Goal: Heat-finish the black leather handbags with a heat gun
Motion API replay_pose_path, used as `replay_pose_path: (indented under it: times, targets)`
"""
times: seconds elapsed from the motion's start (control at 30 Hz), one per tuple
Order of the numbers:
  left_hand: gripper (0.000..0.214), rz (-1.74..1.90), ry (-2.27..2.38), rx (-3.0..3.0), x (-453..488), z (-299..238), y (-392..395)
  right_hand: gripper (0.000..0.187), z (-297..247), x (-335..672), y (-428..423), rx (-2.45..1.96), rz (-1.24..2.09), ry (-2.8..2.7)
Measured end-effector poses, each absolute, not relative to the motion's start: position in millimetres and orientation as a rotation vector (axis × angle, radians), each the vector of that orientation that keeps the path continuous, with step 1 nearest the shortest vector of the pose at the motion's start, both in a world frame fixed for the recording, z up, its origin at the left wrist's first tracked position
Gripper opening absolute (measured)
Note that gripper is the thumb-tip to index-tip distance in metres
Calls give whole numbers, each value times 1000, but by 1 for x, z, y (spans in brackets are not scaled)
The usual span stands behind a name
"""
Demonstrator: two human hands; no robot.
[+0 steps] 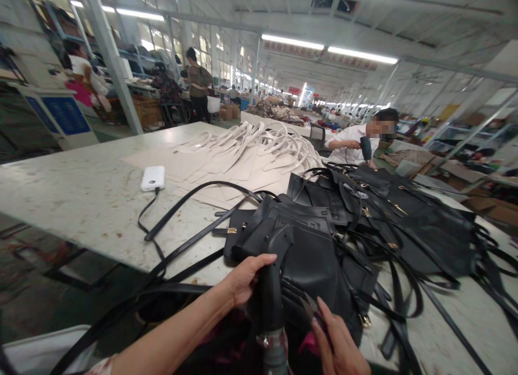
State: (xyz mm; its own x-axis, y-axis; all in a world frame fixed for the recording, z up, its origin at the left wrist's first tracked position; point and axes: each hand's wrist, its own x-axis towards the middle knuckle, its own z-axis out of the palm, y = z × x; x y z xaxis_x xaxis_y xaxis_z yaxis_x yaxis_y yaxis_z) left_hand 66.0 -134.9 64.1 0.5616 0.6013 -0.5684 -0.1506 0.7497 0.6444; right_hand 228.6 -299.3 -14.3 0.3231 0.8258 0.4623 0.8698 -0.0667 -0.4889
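A black handbag lies in front of me at the table's edge, its flap and straps toward me. My left hand is closed around a thick black handle, thumb on top; the handle's lower end is wrapped in something clear and shiny. My right hand grips thread snips, with the pointed blades against the bag's near side. Part of the right fingers' grip is hidden. A scrap of pink shows beside the right fingers.
More black bags with straps and gold buckles are heaped to the right. Beige cut pieces with handles pile behind. A white power bank with a black cable sits left. Across the table, a person holds a black hot-air blower.
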Motion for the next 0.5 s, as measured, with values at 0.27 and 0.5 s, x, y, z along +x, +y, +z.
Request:
replay_pose_path:
  times: [0.27, 0.5]
  targets:
    - [32, 452, 765, 375, 54, 43, -124, 29, 7, 209, -268, -1832, -55, -1696]
    - [31, 443, 741, 352, 54, 41, -123, 26, 9, 223, -260, -1729, -49, -1895]
